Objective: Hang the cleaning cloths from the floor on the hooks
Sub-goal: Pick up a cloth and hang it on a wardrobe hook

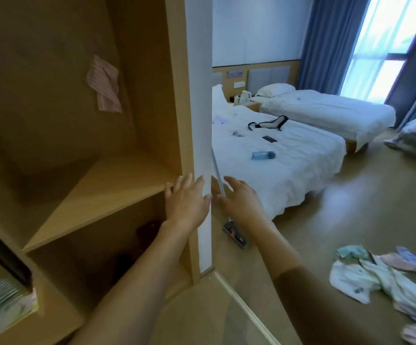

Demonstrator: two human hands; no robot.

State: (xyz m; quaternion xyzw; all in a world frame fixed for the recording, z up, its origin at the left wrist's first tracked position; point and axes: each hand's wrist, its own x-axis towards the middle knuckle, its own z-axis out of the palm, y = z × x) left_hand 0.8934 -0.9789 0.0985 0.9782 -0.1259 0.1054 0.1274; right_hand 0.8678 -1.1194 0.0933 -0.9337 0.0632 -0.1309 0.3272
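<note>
Both hands up at the wardrobe edge, left hand (186, 200) and right hand (241, 199), fingers spread, holding nothing. The cloths (386, 277) lie heaped on the floor (351, 207), low to the right, nearer the right hand; one cloth (105, 84) already hangs inside.

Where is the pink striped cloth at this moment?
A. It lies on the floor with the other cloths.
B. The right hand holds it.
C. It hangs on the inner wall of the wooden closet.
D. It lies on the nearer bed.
C: the pink striped cloth hangs high on the inner wall of the wooden closet, while both the left hand and the right hand are empty with fingers spread.
</note>
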